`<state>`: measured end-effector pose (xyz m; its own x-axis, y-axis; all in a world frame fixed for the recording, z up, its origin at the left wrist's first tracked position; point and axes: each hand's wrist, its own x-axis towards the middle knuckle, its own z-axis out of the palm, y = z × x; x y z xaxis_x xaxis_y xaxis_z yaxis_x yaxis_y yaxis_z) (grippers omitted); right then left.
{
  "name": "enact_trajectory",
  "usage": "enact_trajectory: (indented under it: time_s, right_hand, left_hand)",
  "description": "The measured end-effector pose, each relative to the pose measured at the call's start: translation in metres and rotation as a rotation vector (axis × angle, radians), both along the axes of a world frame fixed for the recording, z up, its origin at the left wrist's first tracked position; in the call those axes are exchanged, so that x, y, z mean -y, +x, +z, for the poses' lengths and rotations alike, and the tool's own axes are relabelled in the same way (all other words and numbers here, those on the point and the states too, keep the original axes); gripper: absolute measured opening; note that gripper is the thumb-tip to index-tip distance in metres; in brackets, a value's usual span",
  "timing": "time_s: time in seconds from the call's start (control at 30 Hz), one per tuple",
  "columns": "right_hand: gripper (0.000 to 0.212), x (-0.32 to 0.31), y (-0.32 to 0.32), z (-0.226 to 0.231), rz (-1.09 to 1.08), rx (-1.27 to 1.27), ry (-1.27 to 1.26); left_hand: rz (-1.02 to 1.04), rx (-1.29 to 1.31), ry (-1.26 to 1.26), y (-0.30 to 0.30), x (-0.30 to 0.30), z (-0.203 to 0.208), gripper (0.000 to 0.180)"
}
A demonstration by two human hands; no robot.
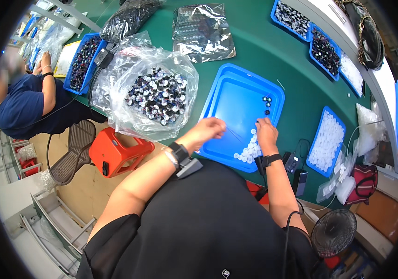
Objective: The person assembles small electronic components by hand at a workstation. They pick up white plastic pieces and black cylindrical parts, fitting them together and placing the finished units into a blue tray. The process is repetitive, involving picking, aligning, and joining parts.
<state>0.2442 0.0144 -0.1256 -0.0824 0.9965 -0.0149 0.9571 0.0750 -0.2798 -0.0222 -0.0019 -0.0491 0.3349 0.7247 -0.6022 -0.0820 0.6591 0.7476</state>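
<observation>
A blue tray [229,100] lies before me on the green table, seemingly stacked on another tray. My left hand [208,131] is over its left side, fingertips pinched together; what they hold, if anything, is too small to make out. Faint thin lines [234,134] show just beside those fingertips. My right hand [267,135] reaches down inside the tray's right side with fingers closed together, their tips partly hidden. Small white round pieces [250,152] are heaped beside it at the near right corner. Several dark shiny round pieces [267,104] lie just beyond the right fingertips.
Left of the tray, a clear bag [157,96] holds many black-and-white round pieces. A blue bin [326,142] of white pieces stands to the right, near cables and a black device [300,182]. A red stool [115,151] and a co-worker [31,100] are at left; a fan [332,232] is lower right.
</observation>
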Motion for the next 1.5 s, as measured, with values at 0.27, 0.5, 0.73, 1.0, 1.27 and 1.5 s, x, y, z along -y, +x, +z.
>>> enact_trajectory:
  time_s: [0.27,0.5,0.73,1.0,1.27,1.5]
  right_hand:
    - [0.012,0.022,0.006,0.017,-0.282,-0.489,-0.037]
    - [0.012,0.057,0.012,0.033,-0.513,-1.006,-0.172]
    - [0.015,0.066,-0.005,0.077,-0.531,-1.562,-0.318]
    - [0.026,0.048,-0.021,0.103,-0.371,-1.512,-0.253]
    - [0.042,0.026,-0.057,0.128,-0.091,-1.320,-0.280]
    - [0.051,0.018,-0.096,0.138,-0.257,-1.508,-0.201]
  left_hand:
    - [-0.448,-0.532,0.554,0.086,-0.002,-0.053,0.034]
    - [-0.457,-0.648,0.831,0.135,0.001,-0.092,0.038]
    - [-0.341,-0.684,0.841,0.124,-0.011,-0.102,0.020]
    - [-0.093,0.313,-0.213,0.060,-0.015,0.003,0.025]
    - [-0.103,0.235,-0.115,0.033,0.002,0.038,0.024]
    - [-0.001,0.350,-0.124,0.011,0.001,0.047,0.025]
